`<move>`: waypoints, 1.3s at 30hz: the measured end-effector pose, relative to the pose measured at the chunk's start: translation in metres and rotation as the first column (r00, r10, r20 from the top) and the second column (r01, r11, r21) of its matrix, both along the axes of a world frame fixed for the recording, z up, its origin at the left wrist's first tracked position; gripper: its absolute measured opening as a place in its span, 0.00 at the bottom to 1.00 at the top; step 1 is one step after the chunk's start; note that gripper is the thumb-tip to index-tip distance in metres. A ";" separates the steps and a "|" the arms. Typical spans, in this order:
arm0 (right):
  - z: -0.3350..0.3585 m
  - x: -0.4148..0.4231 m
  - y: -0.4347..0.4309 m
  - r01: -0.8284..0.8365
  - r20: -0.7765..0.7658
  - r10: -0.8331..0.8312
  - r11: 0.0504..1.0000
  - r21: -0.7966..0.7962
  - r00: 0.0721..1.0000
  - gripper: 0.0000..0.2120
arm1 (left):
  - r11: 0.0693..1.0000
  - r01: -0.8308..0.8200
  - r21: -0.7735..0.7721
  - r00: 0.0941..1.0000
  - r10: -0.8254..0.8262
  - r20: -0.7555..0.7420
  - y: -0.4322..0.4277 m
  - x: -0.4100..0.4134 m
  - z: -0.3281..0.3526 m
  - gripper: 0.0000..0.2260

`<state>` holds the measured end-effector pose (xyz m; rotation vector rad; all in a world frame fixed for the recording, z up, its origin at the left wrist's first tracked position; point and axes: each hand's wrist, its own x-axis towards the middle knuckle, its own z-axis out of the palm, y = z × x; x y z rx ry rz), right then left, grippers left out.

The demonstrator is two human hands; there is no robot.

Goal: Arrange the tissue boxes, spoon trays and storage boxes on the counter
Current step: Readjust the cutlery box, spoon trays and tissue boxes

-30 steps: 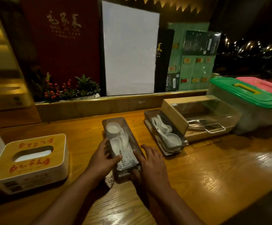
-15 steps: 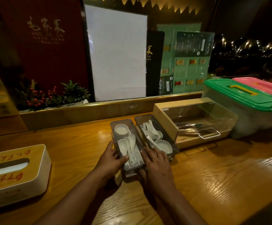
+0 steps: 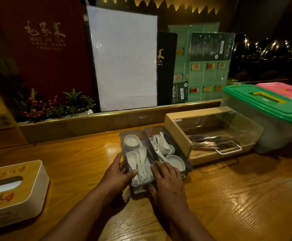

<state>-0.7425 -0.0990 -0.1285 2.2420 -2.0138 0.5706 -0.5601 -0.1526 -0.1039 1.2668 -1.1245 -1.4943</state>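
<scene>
Two grey clear spoon trays with white spoons and small dishes lie side by side on the wooden counter point(image 3: 228, 197). My left hand point(image 3: 118, 173) grips the near left edge of the left spoon tray point(image 3: 122, 141). My right hand point(image 3: 168, 181) presses on that tray's near right corner, fingers reaching onto the right spoon tray point(image 3: 173, 136). A white tissue box point(image 3: 14, 190) with a wooden top sits at the far left. A wooden box with a clear lid point(image 3: 218, 126) touches the right tray. A green-lidded storage box point(image 3: 263, 105) and a pink-lidded storage box point(image 3: 284, 89) stand at the right.
A raised wooden ledge point(image 3: 107, 122) runs behind the counter, holding upright menus point(image 3: 124, 60) and a small plant with red berries point(image 3: 54, 106). Bare counter lies between the tissue box and the trays, and in the near right.
Both hands slid the left spoon tray to the right until it lies against the right tray. The view shifted right, so the tissue box now sits nearer the left edge.
</scene>
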 end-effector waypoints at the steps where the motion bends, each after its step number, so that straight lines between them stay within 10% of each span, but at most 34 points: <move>1: 0.000 0.000 -0.001 0.002 0.006 -0.002 1.000 0.001 1.000 0.35 | 1.000 0.000 0.004 1.000 0.000 -0.002 0.000 -0.001 0.002 0.45; 25: 0.006 0.003 0.000 0.041 0.045 -0.042 0.999 0.021 0.998 0.35 | 0.998 -0.023 0.060 1.000 0.022 0.015 -0.002 -0.004 0.015 0.44; 39: 0.033 0.019 0.006 -0.021 0.041 0.017 0.997 0.079 0.999 0.45 | 0.994 -0.034 -0.102 0.950 0.064 0.307 0.018 0.041 0.026 0.35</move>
